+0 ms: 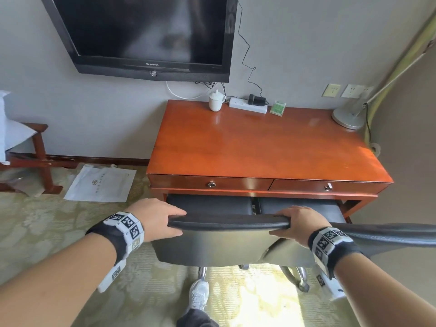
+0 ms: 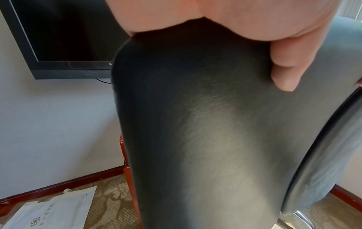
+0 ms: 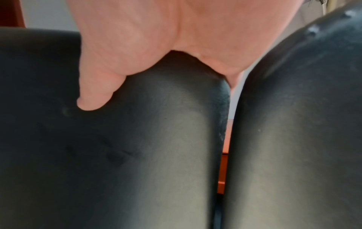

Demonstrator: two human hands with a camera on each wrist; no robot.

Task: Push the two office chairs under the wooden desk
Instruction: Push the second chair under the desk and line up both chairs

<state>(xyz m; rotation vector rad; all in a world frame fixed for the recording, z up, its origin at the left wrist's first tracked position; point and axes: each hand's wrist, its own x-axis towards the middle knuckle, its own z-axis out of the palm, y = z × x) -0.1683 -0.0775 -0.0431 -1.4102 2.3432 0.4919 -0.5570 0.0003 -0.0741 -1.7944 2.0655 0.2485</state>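
Note:
Two black leather office chairs stand side by side at the wooden desk [image 1: 259, 147], their seats [image 1: 210, 204] tucked under its drawers. My left hand [image 1: 165, 220] grips the left end of the left chair's backrest [image 1: 226, 241], fingers over the top and thumb [image 2: 284, 69] on the back. At the right end of that backrest [image 3: 117, 155], my right hand [image 1: 290, 224] grips the top in the same way, thumb [image 3: 94, 93] pressed on the leather. The second chair's backrest [image 1: 389, 234] stands close beside it on the right, with a narrow gap between the two.
A television [image 1: 146, 34] hangs on the wall above. A lidded cup [image 1: 215, 101], a power strip [image 1: 247, 106] and a lamp base [image 1: 348, 118] sit on the desk's far side. A white paper bag [image 1: 101, 184] lies on the carpet left, beside a wooden rack [image 1: 40, 159]. My shoe [image 1: 199, 293] is behind the chair base.

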